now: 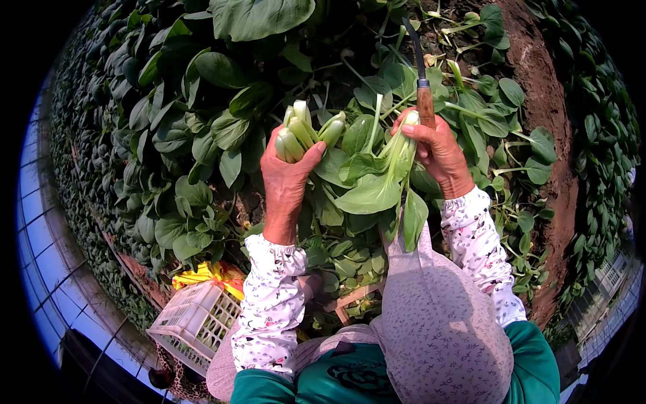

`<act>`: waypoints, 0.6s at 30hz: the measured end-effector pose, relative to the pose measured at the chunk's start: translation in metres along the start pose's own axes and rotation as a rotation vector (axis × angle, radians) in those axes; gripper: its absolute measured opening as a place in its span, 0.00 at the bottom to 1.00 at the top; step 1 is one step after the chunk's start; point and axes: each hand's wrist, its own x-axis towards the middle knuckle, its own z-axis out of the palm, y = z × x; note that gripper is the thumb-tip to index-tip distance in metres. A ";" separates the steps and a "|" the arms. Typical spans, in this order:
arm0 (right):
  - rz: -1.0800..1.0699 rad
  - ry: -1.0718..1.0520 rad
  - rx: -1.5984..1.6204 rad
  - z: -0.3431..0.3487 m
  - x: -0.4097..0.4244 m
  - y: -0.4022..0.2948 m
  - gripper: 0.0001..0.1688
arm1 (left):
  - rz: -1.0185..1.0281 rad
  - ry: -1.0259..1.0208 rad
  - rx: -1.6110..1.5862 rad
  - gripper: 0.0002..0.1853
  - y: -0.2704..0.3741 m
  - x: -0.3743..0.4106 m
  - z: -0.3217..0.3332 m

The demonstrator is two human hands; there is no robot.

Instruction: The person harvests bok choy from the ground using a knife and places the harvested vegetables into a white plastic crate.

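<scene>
My left hand (291, 169) is closed around a bunch of leafy greens like bok choy (301, 132), with the pale cut stem ends pointing up past my thumb. In my right hand (438, 147) is one more head of these greens (397, 154), gripped at its base with the leaves drooping toward my knee. The same hand keeps a sickle-like knife with a wooden handle (425, 108) against the palm. Its dark curved blade (415, 48) points away from me, above loose leaves. The two hands are apart, at about the same height.
Uncut leafy plants (202, 126) grow densely to the left. Trimmed leaves (474, 121) lie over the soil at right, beside a bare earth strip (542, 101). A white plastic crate (189, 315) stands near my left forearm, with yellow plastic (212, 275) behind it.
</scene>
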 end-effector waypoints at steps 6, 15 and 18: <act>-0.731 0.817 -0.546 -0.067 -0.009 -0.056 0.11 | 0.621 0.164 0.912 0.29 0.015 -0.005 -0.040; -0.888 0.575 0.036 -0.107 -0.036 -0.122 0.12 | 0.237 0.264 0.223 0.27 0.024 -0.004 -0.042; -0.797 0.675 -0.032 -0.118 -0.036 -0.123 0.11 | 0.250 0.250 0.237 0.27 0.026 -0.007 -0.043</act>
